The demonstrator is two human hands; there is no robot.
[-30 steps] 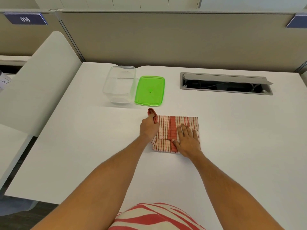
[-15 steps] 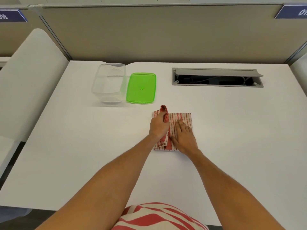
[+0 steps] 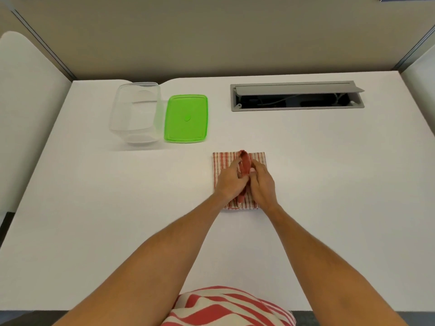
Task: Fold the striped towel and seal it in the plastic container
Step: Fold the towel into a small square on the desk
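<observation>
White desk [image 3: 117, 208]: striped towel [image 3: 226, 161] pinched under both hands' grip.

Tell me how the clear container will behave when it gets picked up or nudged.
The clear container looks thin-walled and holds nothing, so it is probably light and would slide easily on the smooth white desk. It stands tall for its base, so a high push might tip it. Its green lid lies beside it, so the open walls may flex under a squeeze.
</observation>
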